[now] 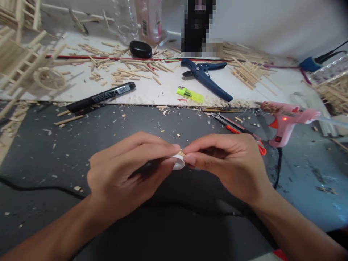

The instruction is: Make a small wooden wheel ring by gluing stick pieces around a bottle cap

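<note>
Between my two hands, above the dark mat, is a small white ring [179, 163] that looks like a bottle cap or a slice of tube. My left hand [133, 163] pinches it from the left, thumb and fingertips closed on its rim. A tiny piece of light wood [181, 152] lies against the ring's upper edge. From the right, the thumb and forefinger of my right hand [228, 159] close on this wood piece, touching the ring's side. The fingertips partly cover both things.
Behind the hands lie a black marker [100, 97], a yellow-green lighter [190, 94], blue cutters [208, 78] and a utility knife [236, 128]. At right stands a pink glue gun [288, 117], red light lit, its cord running down. Wooden stick pieces [125, 74] litter the white board.
</note>
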The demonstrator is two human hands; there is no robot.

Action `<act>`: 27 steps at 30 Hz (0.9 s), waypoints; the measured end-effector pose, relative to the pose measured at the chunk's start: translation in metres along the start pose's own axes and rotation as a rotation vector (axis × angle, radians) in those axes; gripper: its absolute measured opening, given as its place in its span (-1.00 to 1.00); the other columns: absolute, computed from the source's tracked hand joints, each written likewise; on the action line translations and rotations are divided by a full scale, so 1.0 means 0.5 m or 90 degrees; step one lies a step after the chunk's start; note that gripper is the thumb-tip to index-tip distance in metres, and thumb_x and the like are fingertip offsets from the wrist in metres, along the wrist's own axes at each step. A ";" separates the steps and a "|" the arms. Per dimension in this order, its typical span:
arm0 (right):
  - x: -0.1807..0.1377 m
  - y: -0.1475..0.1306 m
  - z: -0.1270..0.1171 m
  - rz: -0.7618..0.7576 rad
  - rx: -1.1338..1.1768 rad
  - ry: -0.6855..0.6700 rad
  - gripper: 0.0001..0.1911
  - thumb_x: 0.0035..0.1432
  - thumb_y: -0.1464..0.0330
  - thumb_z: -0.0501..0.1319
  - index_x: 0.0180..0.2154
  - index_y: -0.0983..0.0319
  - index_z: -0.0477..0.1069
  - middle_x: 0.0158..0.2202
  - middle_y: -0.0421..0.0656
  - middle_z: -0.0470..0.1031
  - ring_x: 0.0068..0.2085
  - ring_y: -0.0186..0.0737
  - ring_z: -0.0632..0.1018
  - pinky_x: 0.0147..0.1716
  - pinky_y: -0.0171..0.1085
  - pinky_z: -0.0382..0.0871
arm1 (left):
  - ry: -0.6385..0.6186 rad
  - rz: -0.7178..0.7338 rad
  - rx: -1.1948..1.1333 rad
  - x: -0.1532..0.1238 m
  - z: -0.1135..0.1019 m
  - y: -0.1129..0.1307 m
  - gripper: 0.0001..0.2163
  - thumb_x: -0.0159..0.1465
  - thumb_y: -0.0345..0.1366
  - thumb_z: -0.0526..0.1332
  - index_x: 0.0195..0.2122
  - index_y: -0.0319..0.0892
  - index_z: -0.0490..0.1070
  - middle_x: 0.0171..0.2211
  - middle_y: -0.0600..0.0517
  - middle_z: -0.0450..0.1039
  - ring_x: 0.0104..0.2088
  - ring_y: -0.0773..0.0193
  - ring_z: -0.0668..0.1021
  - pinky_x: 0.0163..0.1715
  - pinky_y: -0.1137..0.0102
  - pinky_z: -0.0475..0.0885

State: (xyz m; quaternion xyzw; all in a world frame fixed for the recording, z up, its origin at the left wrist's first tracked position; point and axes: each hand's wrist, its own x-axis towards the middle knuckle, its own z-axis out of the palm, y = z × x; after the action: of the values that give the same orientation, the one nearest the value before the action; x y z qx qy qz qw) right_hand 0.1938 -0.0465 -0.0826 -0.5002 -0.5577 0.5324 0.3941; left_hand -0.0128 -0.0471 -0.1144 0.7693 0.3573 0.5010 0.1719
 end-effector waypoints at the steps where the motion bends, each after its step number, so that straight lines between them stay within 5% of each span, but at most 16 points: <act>1: 0.001 0.000 0.000 -0.003 -0.002 0.000 -0.88 0.03 0.46 0.56 -0.40 0.12 0.73 -0.47 -0.27 0.68 -0.48 -0.36 0.58 -0.49 -0.43 0.44 | -0.001 0.000 -0.003 0.000 0.000 -0.001 -0.80 0.25 -0.52 0.44 -0.16 -0.11 0.61 -0.29 0.08 0.69 -0.35 0.43 0.67 -0.35 0.58 0.56; 10: -0.003 0.012 -0.001 -0.022 0.065 -0.021 -0.80 0.03 0.46 0.58 -0.30 0.09 0.71 -0.36 -0.30 0.70 -0.37 -0.39 0.62 -0.41 -0.48 0.48 | -0.015 -0.036 0.020 0.002 -0.003 0.003 -0.83 0.28 -0.45 0.43 -0.15 -0.08 0.57 -0.28 0.13 0.69 -0.32 0.44 0.67 -0.29 0.55 0.57; 16: -0.008 0.021 0.003 -0.035 0.089 -0.038 -0.93 0.19 0.40 0.49 -0.27 0.12 0.67 -0.37 -0.29 0.66 -0.36 -0.42 0.59 -0.36 -0.47 0.47 | -0.038 -0.093 0.056 0.004 -0.004 0.008 -0.89 0.34 -0.34 0.39 -0.16 0.03 0.55 -0.28 0.19 0.69 -0.34 0.37 0.67 -0.32 0.44 0.59; 27: -0.007 0.030 0.012 -0.007 0.093 -0.121 -0.70 0.06 0.44 0.57 -0.18 0.15 0.59 -0.29 -0.27 0.61 -0.28 -0.35 0.58 -0.25 -0.40 0.51 | -0.011 -0.113 0.109 -0.007 -0.002 0.005 -0.86 0.35 -0.30 0.38 -0.08 0.06 0.59 -0.28 0.22 0.67 -0.39 0.44 0.63 -0.37 0.52 0.51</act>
State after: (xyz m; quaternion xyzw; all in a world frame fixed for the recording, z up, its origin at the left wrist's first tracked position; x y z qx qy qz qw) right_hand 0.1905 -0.0521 -0.0980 -0.4145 -0.5550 0.6143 0.3778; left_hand -0.0136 -0.0514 -0.1146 0.7507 0.4639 0.4451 0.1522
